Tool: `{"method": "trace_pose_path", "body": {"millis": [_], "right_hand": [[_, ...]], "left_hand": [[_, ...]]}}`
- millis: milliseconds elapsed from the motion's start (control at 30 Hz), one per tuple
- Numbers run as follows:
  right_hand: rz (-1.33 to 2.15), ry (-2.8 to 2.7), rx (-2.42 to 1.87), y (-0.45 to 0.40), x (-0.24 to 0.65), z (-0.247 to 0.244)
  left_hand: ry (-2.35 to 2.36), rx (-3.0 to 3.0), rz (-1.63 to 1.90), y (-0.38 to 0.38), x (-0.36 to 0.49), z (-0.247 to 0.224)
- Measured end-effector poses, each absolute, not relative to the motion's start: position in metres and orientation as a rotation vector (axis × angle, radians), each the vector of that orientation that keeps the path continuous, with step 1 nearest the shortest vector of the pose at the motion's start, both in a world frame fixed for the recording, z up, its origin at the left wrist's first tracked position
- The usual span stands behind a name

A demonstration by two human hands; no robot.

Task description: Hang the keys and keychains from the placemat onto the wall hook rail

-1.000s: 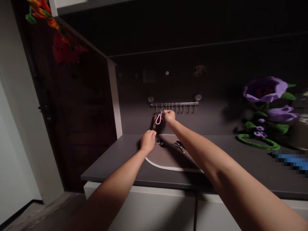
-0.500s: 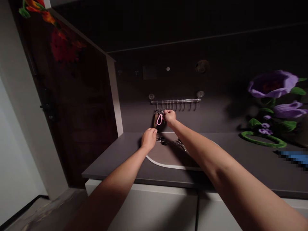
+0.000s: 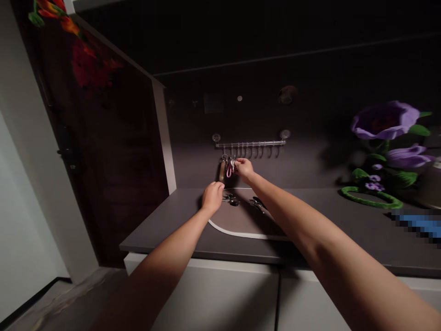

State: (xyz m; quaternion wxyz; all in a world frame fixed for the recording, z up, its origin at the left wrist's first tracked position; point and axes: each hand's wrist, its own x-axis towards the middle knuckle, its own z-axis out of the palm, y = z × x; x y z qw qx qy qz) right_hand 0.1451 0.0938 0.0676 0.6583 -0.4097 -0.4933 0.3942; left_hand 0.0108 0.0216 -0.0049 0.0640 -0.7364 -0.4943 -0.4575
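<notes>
A bunch of keys (image 3: 233,164) with a pink strap (image 3: 229,171) hangs under the clear hook rail (image 3: 250,144) on the back wall. My right hand (image 3: 244,169) is at these keys, its fingers closed at their right side. Just left of the strap hangs a brown key fob (image 3: 222,170). Lower down, my left hand (image 3: 212,196) is above the left edge of the brown mat (image 3: 230,223), its fingers curled together; whether it holds anything is hidden. Beside it on the mat lies a dark-headed key bunch (image 3: 233,200). Another set of keys (image 3: 257,204) lies near my right forearm.
Purple artificial flowers (image 3: 386,122) with a green ring base (image 3: 370,198) stand at the right of the dark counter (image 3: 155,225). A blurred blue item (image 3: 420,225) lies in front of them. A dark door (image 3: 113,184) is at the left.
The pink strap has turned and looks narrower, and a silver key now shows in front of it by my right fingers. My left hand has barely moved. The view has shifted slightly.
</notes>
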Motion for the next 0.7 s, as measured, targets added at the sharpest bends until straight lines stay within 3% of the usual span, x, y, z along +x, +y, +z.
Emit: {"method": "trace_pose_path", "body": {"millis": [533,700], "right_hand": [[1.0,-1.304,-1.009,0.029,0.169,0.033],[0.661,-1.693,-1.156,0.014,0.188,0.009]], "left_hand": [[-1.422,-2.443,-1.318,0.022,0.01,-0.005],[-1.351,-2.569,-1.211,0.017,0.012,-0.005]]}}
